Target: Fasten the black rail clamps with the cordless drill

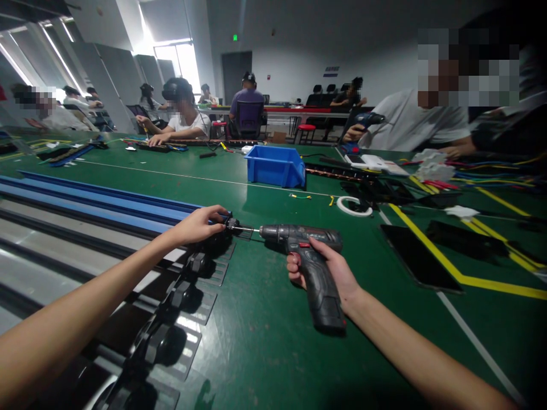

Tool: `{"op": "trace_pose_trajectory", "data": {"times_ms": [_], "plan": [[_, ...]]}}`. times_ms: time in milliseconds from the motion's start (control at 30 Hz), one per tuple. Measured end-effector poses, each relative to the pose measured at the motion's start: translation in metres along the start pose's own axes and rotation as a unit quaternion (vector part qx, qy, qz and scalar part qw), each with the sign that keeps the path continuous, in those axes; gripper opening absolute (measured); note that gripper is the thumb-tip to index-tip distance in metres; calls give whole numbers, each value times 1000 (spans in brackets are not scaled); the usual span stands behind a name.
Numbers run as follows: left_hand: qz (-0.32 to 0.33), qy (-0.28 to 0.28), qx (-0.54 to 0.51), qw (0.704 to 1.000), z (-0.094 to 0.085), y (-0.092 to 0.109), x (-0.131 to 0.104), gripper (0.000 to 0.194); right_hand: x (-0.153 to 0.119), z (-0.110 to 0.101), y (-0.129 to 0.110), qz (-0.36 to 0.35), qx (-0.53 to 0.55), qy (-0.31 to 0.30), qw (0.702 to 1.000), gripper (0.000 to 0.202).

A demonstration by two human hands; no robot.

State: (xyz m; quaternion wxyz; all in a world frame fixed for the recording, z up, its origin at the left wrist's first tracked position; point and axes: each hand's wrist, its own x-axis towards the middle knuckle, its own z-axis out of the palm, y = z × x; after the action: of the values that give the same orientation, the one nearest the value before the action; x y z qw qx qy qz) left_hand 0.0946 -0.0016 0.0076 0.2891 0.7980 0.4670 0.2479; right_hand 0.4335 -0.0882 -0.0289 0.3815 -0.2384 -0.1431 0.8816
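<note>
A black cordless drill (314,267) is gripped in my right hand (327,262), with the index finger near its red switch. Its long thin bit points left and reaches a black end fitting (233,224) on the farthest blue rail (141,208). My left hand (203,225) rests over that rail's end, its fingertips curled against the fitting. The tip of the bit is too small to make out. Nearer to me, several long rails lie side by side, each with a black end fitting (179,293) and a flat slotted plate.
Beyond the drill stands a blue bin (276,166). To its right lie a white ring (354,206), a dark tablet-like panel (421,256) and bundles of coloured wires (491,171). Across the green table (256,353), a co-worker (421,122) holds another drill; several people sit farther back.
</note>
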Motion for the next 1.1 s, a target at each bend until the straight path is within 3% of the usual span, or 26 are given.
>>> {"op": "trace_pose_trajectory", "data": {"times_ms": [167, 1100], "plan": [[-6, -13, 40, 999, 0, 1, 0, 43, 1, 1, -1, 3, 3, -7, 1000, 32], [-7, -3, 46, 999, 2, 3, -1, 40, 4, 3, 2, 1, -33, 5, 999, 34]]}}
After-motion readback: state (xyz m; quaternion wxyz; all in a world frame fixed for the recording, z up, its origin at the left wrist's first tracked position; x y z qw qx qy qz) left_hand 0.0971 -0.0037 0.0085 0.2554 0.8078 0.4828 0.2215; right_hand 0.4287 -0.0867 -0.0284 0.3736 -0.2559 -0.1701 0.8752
